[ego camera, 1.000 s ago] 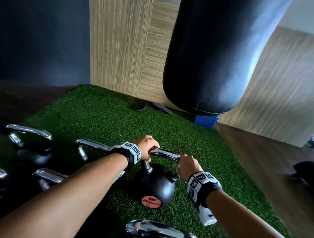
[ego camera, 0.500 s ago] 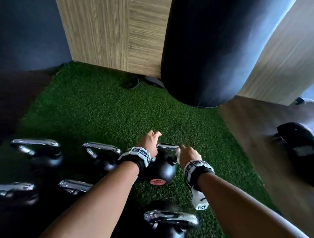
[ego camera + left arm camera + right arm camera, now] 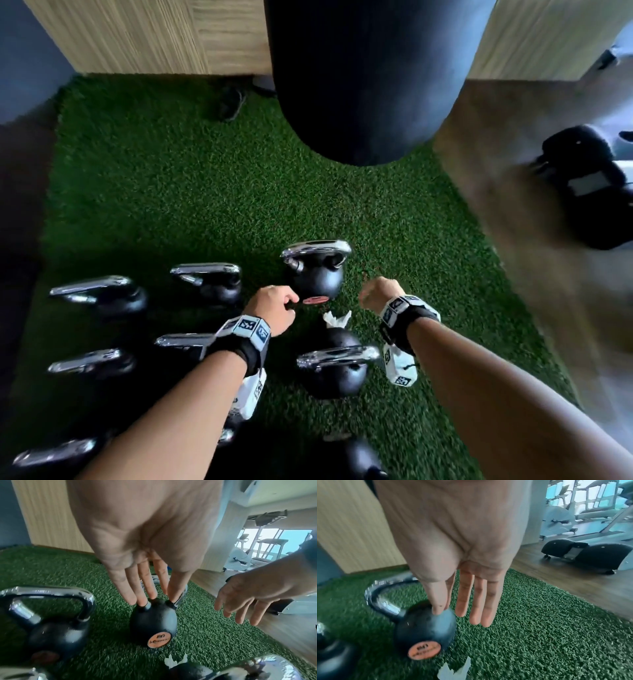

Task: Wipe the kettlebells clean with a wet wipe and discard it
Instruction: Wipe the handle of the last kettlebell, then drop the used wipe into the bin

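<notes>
A black kettlebell with a chrome handle and an orange label stands upright on the green turf. My left hand hovers just in front of it on the left and my right hand on the right, neither touching it. The left wrist view shows the left hand with straight fingers above the kettlebell. Seen from the right wrist, the right hand is also straight-fingered and holds nothing. A crumpled white wipe lies on a nearer kettlebell.
Several more chrome-handled kettlebells stand in rows on the left. A dark punching bag hangs beyond the turf. Wooden floor runs along the right, with black padded equipment on it. Wood-panel walls close the back.
Both hands have let go of the orange-labelled kettlebell's handle and drawn back toward me. The view has risen and tilted down, showing more kettlebells and the wipe.
</notes>
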